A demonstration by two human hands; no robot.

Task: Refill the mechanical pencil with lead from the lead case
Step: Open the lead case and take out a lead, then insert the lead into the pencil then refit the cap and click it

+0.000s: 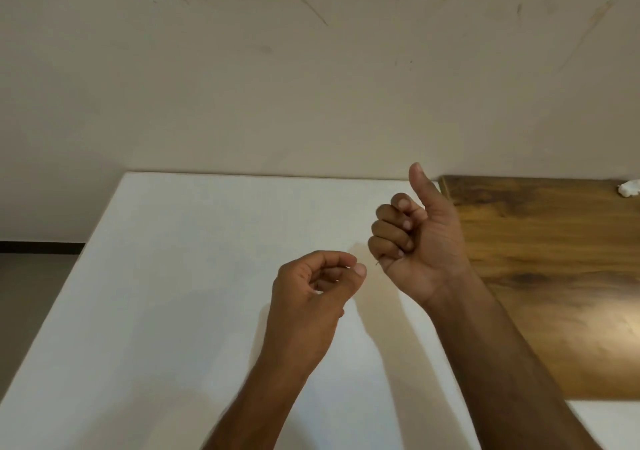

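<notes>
A thin dark sliver (376, 263), seemingly the tip of a pencil or a lead, pokes out at 7 o'clock from the right hand (420, 238), which is clenched in a fist with thumb up; what it grips is mostly hidden. The left hand (311, 290), at 8 o'clock just beside it, curls loosely, thumb near forefinger, seemingly empty. Both hover over a white desk (173, 276). A wooden surface (554, 276) lies at 3 o'clock, a scuffed beige wall (311, 86) at 12
</notes>
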